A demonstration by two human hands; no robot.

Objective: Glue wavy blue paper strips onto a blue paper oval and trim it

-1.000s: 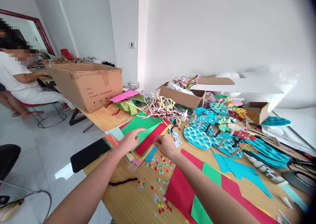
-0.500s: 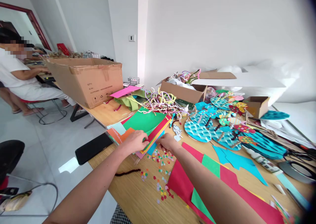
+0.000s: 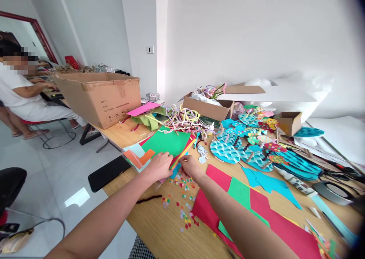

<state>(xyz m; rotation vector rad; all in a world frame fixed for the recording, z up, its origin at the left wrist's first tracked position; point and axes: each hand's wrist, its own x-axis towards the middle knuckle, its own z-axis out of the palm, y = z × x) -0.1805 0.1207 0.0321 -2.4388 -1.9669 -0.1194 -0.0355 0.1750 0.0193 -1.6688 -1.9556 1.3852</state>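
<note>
Bright, soft daylight, with a glare patch on the floor (image 3: pixel 76 197) and stretched, dark-cornered edges.

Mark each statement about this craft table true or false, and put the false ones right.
1. The left hand is on the stack of coloured sheets. True.
2. The large cardboard box is closed on top. False: its top is open.
3. The right hand is inside that box. False: it is at the near edge of the stack.
4. Small paper cut-outs lie scattered on the table. True.
5. The stack is made of white sheets only. False: green, red and yellow ones show.
</note>
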